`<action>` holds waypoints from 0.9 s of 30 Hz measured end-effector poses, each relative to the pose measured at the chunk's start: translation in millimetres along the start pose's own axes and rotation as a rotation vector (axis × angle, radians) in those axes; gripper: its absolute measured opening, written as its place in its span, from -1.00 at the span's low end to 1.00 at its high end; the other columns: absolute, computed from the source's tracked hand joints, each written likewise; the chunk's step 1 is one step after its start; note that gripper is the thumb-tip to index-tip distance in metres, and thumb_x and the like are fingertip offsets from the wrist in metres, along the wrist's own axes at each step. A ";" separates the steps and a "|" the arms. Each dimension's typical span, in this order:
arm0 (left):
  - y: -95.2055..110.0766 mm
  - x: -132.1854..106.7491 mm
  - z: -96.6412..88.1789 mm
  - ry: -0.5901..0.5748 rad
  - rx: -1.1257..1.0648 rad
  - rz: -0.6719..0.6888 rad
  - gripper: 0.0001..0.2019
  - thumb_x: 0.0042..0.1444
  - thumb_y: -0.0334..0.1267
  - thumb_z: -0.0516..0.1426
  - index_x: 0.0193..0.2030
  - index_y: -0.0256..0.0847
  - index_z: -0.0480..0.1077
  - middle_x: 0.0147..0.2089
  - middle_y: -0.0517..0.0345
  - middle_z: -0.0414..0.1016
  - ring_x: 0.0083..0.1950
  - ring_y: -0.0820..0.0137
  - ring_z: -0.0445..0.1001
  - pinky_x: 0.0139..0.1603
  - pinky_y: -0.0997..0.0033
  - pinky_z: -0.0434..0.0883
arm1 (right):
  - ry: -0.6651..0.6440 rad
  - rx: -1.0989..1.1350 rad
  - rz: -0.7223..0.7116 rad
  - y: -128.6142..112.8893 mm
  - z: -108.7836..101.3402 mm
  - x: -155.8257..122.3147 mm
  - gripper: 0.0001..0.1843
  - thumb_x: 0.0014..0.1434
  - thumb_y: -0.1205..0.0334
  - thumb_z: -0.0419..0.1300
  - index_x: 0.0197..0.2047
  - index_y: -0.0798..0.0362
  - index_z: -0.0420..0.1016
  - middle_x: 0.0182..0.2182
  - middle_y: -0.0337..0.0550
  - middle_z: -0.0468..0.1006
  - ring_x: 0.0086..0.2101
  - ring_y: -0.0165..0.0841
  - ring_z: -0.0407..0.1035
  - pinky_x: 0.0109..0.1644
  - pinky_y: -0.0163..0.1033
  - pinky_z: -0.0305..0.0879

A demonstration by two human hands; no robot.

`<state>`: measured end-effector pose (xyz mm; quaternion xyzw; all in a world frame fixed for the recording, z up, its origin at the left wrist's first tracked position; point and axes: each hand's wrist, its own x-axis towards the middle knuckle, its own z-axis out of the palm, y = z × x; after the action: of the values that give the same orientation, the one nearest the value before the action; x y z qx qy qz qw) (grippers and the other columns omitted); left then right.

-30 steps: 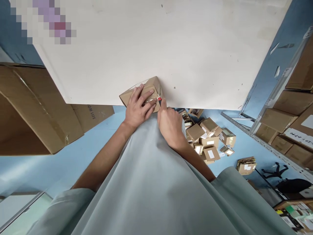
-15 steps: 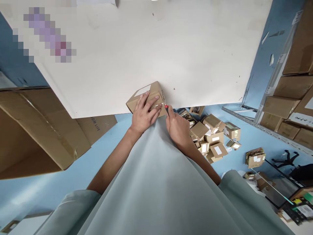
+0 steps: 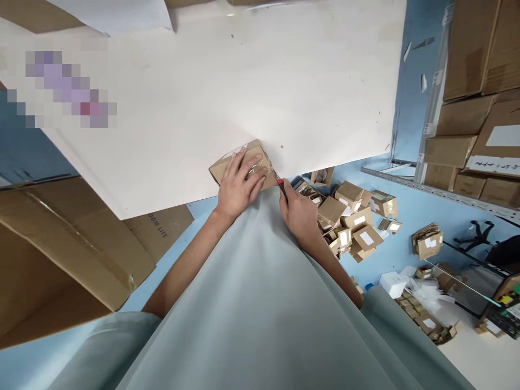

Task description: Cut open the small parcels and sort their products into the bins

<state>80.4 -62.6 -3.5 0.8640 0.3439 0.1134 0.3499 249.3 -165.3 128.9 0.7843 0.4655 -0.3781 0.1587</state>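
Observation:
A small brown cardboard box with shiny clear tape sits at the near edge of the white table, close to my body. Spread across its top are the fingers of my left hand, lying nearly flat; the thumb is hidden. My right hand is closed around a slim tool with a red-and-black handle. The tool points at the box's right edge, where loose tape shows. Its tip is too small to make out clearly.
A large open carton stands left of the table. Several small boxes are heaped on the blue floor at right. Stacked cartons fill a metal rack at far right. A white sheet lies at the back left.
My right hand and the tool have drawn slightly down and right along the box's edge. The left hand stays on the box. The camera view has turned, showing more of the table's back.

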 end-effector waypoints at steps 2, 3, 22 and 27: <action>-1.6 2.1 -2.4 0.004 -0.001 0.004 -0.64 0.59 0.07 0.10 0.31 0.06 0.56 0.57 0.00 0.51 0.80 -0.09 0.09 0.75 -0.57 0.08 | -0.012 -0.001 0.016 2.5 0.1 -3.2 -0.38 0.72 0.17 -0.09 0.71 0.07 0.23 0.05 0.12 0.80 -0.07 -0.17 0.71 -0.02 -0.26 0.45; -2.5 3.1 -3.5 0.005 -0.004 0.004 -0.63 0.59 0.09 0.10 0.32 0.06 0.55 0.57 0.00 0.50 0.80 -0.09 0.10 0.75 -0.59 0.07 | -0.019 -0.003 0.023 4.0 -0.1 -5.0 -0.39 0.71 0.17 -0.08 0.70 0.06 0.25 0.04 0.11 0.81 -0.07 -0.17 0.71 -0.02 -0.26 0.45; -9.1 3.0 -3.5 -0.001 0.046 -0.013 -0.61 0.63 0.14 0.02 0.31 0.07 0.53 0.58 0.10 0.48 0.84 0.05 -0.04 0.80 -0.49 0.06 | -0.014 0.048 0.028 -25.9 -10.3 9.9 -0.36 0.69 0.24 -0.10 0.72 0.12 0.16 0.04 0.18 0.78 -0.06 -0.14 0.71 -0.01 -0.18 0.55; -9.9 5.6 -3.5 -0.037 0.090 -0.024 -0.45 0.67 0.22 -0.12 0.30 -0.04 0.54 0.62 0.14 0.44 0.87 0.19 -0.28 0.85 -0.39 -0.06 | 0.034 0.081 0.033 -28.0 -5.1 23.1 -0.38 0.69 0.27 -0.11 0.70 0.13 0.20 0.09 0.22 0.76 -0.06 -0.12 0.72 0.01 -0.15 0.55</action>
<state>77.8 -51.8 -7.9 0.8766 0.3526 0.0775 0.3183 234.2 -133.7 118.1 0.8039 0.4394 -0.3807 0.1253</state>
